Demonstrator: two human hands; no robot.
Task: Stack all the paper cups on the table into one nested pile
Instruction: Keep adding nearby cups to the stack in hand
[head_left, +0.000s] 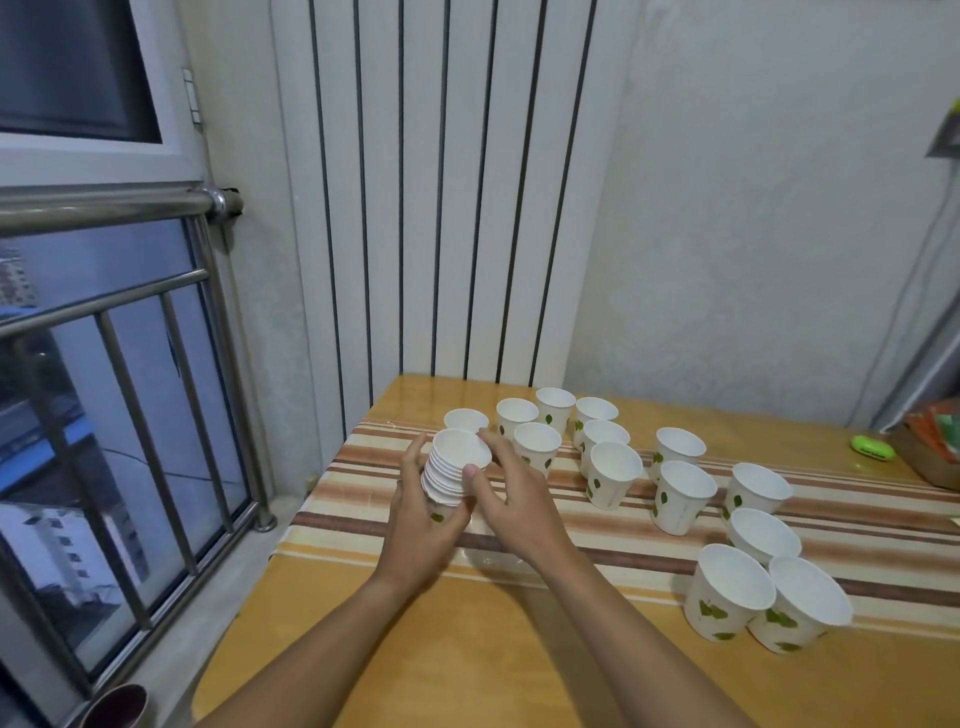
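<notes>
Both hands' grip holds the nested stack (451, 475), loose cups (675, 488) crowding right.

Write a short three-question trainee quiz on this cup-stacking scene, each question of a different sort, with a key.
1. True or false: the nested pile stands on the table with no hand on it.
2. Multiple choice: where is the small green object? A) inside a cup B) at the table's far right, by the cardboard box C) on the window sill
3. Fill in: the loose cups, such as the nearest cup, stand with the open end facing ____.

Key: 1 false, the left hand and right hand both have a grip on it; 2 B; 3 up.
</notes>
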